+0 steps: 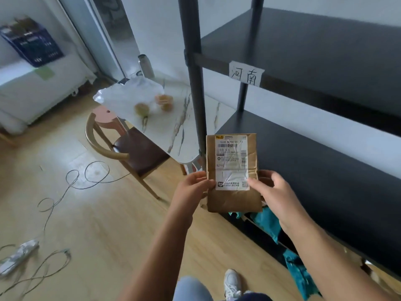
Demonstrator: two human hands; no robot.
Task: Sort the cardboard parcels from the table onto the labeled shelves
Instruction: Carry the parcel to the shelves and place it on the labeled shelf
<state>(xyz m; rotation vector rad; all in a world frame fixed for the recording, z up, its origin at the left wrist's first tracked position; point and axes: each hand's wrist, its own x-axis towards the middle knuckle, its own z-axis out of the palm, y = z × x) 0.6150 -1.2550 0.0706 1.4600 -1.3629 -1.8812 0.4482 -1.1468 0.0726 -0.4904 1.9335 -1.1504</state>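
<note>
I hold a small brown cardboard parcel (233,199) upright in front of me, its white shipping label facing the camera. My left hand (192,189) grips its left edge and my right hand (274,193) grips its right edge, thumb on the label. The parcel hangs in front of the black shelf unit (325,166), near its front left post (195,83). A handwritten paper label (246,73) is taped to the front rail of the upper shelf (314,51). Both shelf boards in view are bare.
A white marble-look table (173,124) with a plastic bag and two round fruits stands left of the shelf, a wooden chair (130,148) at it. Cables (71,183) and a power strip (18,256) lie on the wooden floor. Teal bags (268,222) sit under the lowest shelf.
</note>
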